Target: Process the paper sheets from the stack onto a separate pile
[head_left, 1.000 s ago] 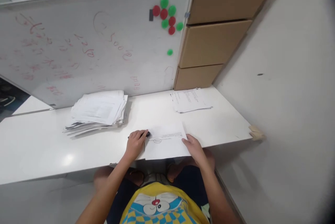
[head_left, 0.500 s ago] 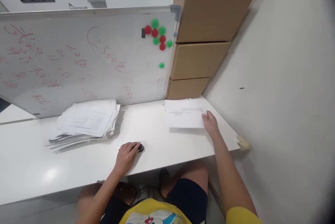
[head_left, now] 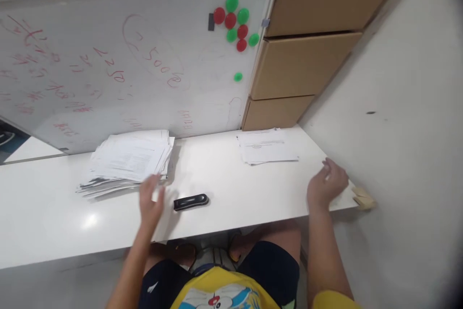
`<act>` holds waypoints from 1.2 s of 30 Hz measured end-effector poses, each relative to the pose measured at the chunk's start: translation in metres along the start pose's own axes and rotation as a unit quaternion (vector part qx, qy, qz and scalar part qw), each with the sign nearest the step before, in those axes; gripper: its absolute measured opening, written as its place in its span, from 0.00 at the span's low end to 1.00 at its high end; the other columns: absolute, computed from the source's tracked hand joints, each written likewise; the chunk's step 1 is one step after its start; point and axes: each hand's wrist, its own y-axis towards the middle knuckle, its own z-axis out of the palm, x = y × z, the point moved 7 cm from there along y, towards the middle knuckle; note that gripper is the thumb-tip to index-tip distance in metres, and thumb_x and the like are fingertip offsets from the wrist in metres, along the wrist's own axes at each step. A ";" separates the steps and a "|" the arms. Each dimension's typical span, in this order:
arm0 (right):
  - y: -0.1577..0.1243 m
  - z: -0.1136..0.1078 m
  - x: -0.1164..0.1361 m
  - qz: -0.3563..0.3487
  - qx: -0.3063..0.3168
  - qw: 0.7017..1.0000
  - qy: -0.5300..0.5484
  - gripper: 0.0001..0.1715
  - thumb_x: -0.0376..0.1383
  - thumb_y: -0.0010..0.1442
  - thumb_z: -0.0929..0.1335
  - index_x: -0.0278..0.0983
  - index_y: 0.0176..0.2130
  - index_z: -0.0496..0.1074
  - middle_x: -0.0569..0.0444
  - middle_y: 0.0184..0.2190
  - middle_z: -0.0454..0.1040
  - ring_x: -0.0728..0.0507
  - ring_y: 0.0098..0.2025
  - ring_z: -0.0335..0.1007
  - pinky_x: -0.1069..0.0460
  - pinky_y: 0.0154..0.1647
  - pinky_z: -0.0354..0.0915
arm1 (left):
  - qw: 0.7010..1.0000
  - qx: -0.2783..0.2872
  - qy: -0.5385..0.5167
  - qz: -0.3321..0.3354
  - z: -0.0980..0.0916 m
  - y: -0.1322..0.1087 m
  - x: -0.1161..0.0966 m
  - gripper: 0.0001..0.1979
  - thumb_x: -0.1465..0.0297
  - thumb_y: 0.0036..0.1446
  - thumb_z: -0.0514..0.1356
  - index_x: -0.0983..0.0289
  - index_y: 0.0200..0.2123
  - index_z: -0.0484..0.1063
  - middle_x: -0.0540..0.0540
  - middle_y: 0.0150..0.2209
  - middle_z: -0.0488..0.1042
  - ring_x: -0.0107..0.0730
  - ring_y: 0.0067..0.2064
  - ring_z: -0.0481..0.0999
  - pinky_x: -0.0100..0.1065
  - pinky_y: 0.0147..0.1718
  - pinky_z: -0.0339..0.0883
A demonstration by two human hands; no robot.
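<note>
My left hand (head_left: 151, 201) is raised at the front right corner of a thick stack of printed papers (head_left: 130, 157), thumb and fingers apart, holding nothing. Whether its fingertips touch the stack I cannot tell. To its right a black stapler (head_left: 191, 202) lies on the white table (head_left: 217, 222). My right hand (head_left: 326, 183) is over the table's right end, fingers loosely bent with a gap between them and nothing held. A smaller, thin pile of papers (head_left: 268, 147) lies beyond it to the left, apart from the hand.
A whiteboard (head_left: 152, 101) with red writing and several round magnets stands along the table's back. Stacked cardboard boxes (head_left: 300, 65) rise behind the small pile. On the right is a white wall (head_left: 405, 154), with a tan piece (head_left: 363, 199) at the table's corner.
My right hand has let go of the paper, now on the small pile, and moved right. My left hand has released the stapler and moved left to the thick stack.
</note>
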 end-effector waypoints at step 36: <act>-0.234 -0.035 0.116 0.496 0.325 0.628 0.504 0.23 0.42 0.45 0.76 0.40 0.43 0.77 0.52 0.43 0.80 0.36 0.51 0.73 0.42 0.57 0.66 | 0.912 0.166 -0.187 0.324 0.022 -0.121 -0.204 0.22 0.69 0.63 0.53 0.62 0.60 0.63 0.61 0.57 0.71 0.43 0.62 0.64 0.46 0.57 0.64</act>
